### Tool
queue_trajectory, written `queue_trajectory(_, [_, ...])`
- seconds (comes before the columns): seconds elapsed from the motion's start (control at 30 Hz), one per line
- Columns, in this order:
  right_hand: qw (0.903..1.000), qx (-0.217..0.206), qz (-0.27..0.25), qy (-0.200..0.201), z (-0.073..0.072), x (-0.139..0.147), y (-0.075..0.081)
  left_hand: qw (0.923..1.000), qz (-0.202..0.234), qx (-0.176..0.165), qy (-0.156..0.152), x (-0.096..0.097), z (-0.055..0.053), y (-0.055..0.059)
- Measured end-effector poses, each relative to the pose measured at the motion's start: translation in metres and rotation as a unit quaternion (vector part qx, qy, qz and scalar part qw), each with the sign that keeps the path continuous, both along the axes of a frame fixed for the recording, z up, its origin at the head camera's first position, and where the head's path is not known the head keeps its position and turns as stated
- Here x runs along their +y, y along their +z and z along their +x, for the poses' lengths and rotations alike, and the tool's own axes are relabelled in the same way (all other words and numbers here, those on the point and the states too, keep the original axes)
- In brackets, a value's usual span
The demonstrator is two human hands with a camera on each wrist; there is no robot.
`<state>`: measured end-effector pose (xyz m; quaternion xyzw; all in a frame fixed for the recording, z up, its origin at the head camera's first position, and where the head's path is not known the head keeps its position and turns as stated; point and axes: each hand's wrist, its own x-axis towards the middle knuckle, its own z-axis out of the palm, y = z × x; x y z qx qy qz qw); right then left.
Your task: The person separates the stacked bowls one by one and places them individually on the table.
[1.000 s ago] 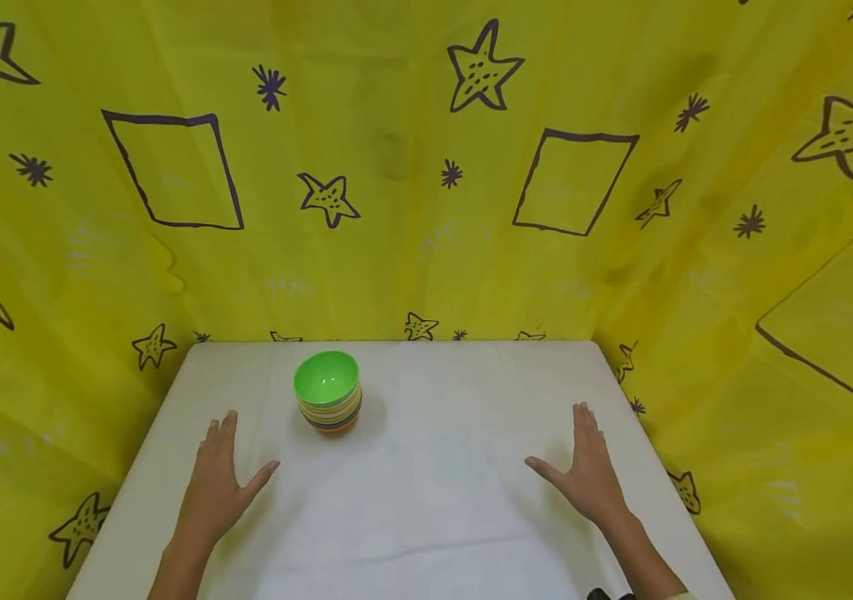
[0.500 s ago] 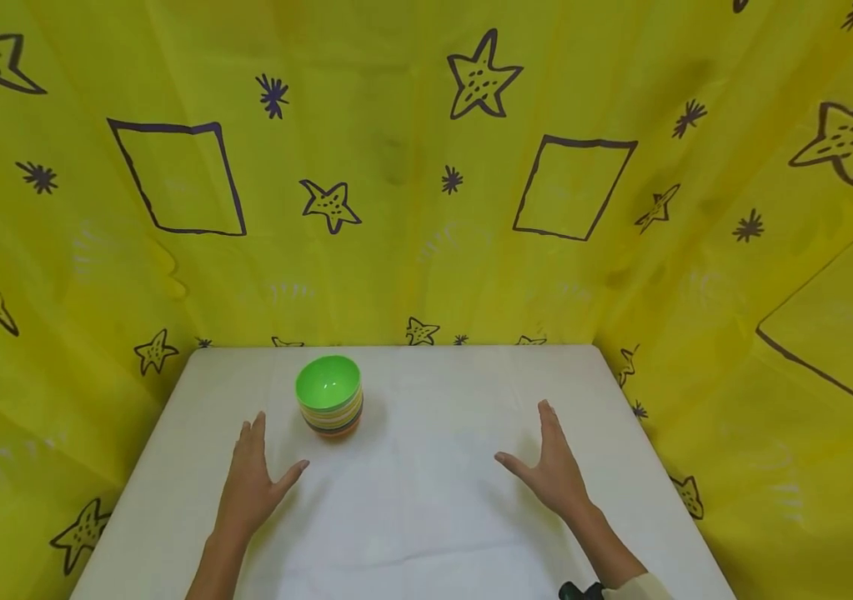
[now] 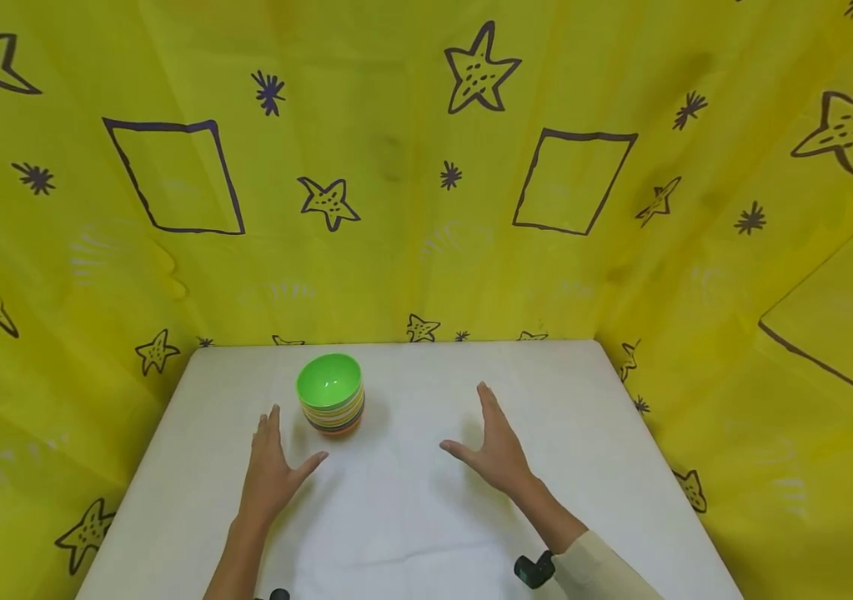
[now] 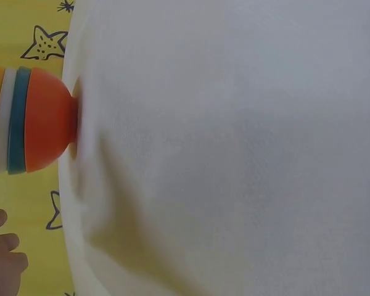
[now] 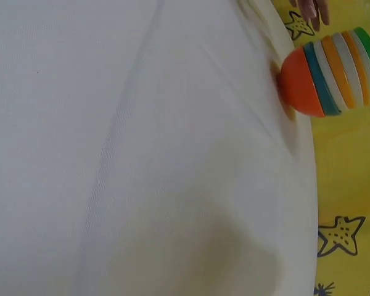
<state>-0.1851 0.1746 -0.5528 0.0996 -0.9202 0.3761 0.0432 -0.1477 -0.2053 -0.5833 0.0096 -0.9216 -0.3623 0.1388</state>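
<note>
While the left hand (image 3: 268,479) hovers near the bowl stack (image 3: 332,408), fingers straight, thumb spread, holding nothing, the stack stands upright, far left on the table (image 3: 396,508). Head view shows inside the green top bowl (image 3: 329,381); left wrist view crops it. Right hand (image 3: 498,454): likewise spread, empty, right of stack.

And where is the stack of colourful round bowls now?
In the head view, the stack stands left of centre near the far edge of the white cloth-covered table, just beyond the left hand.
</note>
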Motion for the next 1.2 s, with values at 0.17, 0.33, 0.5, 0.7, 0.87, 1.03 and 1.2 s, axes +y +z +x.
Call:
queue_trajectory(0.17, [0.9996,-0.024,0.005,0.013,-0.003,-0.023,0.002,0.9998,0.005,-0.019,0.002,0.004,-0.008,-0.002])
queue_trajectory(0.33, [0.9994,-0.023,-0.004,0.027,-0.009,-0.045,0.005,0.9996,0.01,-0.027,0.004,0.008,-0.015,-0.007])
queue_trajectory(0.5, [0.9986,-0.021,-0.017,0.047,-0.02,-0.068,0.011,0.9989,0.039,-0.027,-0.003,0.012,-0.021,-0.015])
queue_trajectory(0.7, [0.9967,-0.027,-0.021,0.073,-0.03,-0.092,0.016,0.9961,0.076,-0.039,-0.02,0.02,-0.03,-0.022])
queue_trajectory(0.87, [0.9949,-0.015,-0.032,0.094,-0.038,-0.112,0.022,0.9955,0.09,-0.022,-0.019,0.023,-0.034,-0.025])
queue_trajectory(1.03, [0.9941,0.006,-0.032,0.103,-0.046,-0.127,0.027,0.9943,0.103,0.002,-0.027,0.027,-0.041,-0.025])
queue_trajectory(1.2, [0.9925,0.006,-0.03,0.118,-0.053,-0.143,0.03,0.9917,0.127,0.009,-0.018,0.029,-0.045,-0.027])
